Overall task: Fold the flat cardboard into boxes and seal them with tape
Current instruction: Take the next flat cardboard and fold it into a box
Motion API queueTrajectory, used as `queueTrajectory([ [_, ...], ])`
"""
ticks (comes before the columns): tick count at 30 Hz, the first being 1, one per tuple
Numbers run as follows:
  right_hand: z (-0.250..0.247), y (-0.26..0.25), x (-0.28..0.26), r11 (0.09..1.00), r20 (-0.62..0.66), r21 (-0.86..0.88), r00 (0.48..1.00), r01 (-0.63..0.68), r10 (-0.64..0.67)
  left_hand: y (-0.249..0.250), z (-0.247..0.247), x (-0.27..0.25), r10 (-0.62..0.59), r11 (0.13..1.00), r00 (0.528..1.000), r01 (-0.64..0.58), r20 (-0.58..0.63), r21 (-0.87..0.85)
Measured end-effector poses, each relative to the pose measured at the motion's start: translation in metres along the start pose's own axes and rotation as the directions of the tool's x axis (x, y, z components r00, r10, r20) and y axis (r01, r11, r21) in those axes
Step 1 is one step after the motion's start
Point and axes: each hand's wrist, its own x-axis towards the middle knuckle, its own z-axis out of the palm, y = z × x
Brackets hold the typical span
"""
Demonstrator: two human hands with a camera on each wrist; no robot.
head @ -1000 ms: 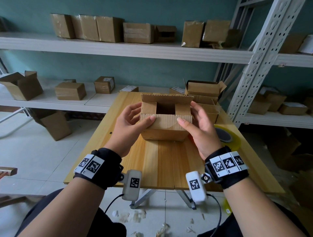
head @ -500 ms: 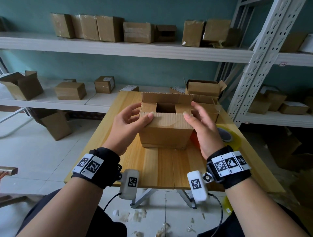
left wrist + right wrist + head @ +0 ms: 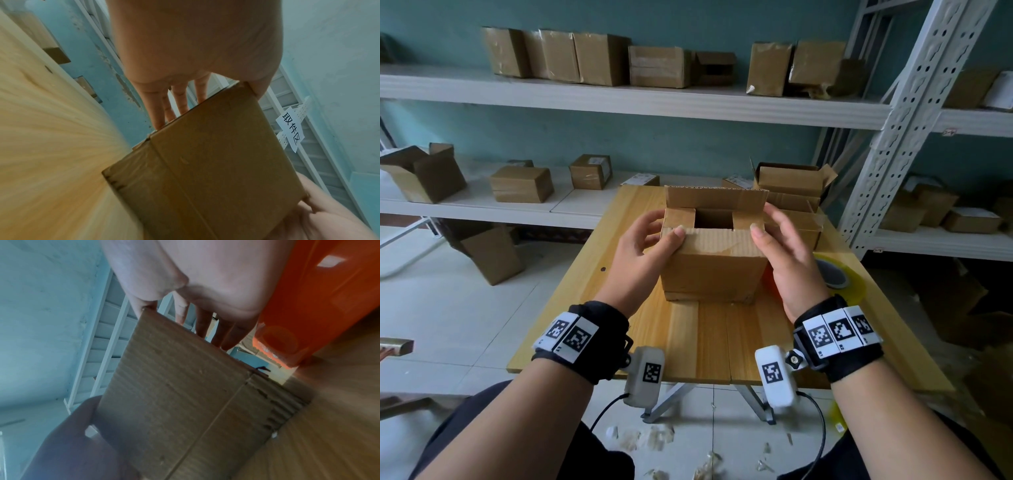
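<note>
- Fingers [image 3: 654, 222] of the left hand [image 3: 643, 255] lie along the left side of a half-folded cardboard box [image 3: 714, 265], its thumb pressing the top edge of the near flap; the fingers are loosely curved against the cardboard.
- The right hand [image 3: 789, 255] mirrors it on the right side, thumb on the same flap edge and fingers spread, only lightly bent, toward the rear flap.
- The box stands on the wooden desk [image 3: 709, 339], near its middle, top still open: both short side flaps are folded inward, the rear flap stands upright, the near flap is raised almost vertical.
- In the left wrist view the fingertips [image 3: 158, 123] reach past the box's far edge; whether they hook over it is hard to make out.
- A roll of yellowish tape [image 3: 840, 279] lies on the desk just right of the right hand, beside an orange object [image 3: 320, 301], possibly a tape dispenser.
- More cardboard boxes [image 3: 792, 186] sit stacked at the desk's far right corner; others line the white shelves [image 3: 619, 99] behind.
</note>
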Motion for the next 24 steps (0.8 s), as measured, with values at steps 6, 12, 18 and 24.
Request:
queueTrajectory([
  [6, 0.000, -0.006, -0.001, 0.996, -0.015, -0.090, 1.000, -0.015, 0.014, 0.002, -0.004, 0.001, -0.024, 0.997, 0.999, 0.023, 0.021, 0.068],
  [12, -0.003, -0.009, 0.000, 0.988, -0.021, -0.136, 0.997, -0.075, 0.073, 0.010, 0.000, 0.001, -0.074, 0.997, 0.996, 0.074, 0.053, -0.007],
  [18, -0.004, -0.010, 0.000, 0.984, -0.004, -0.148, 0.995, -0.098, 0.099, 0.008, 0.005, 0.001, -0.129, 0.975, 0.987, 0.144, 0.092, -0.171],
  [24, 0.001, -0.012, -0.003, 0.991, 0.007, -0.105, 0.997, -0.079, 0.081, 0.013, 0.005, 0.000, -0.082, 0.969, 0.994, 0.098, 0.077, -0.228],
])
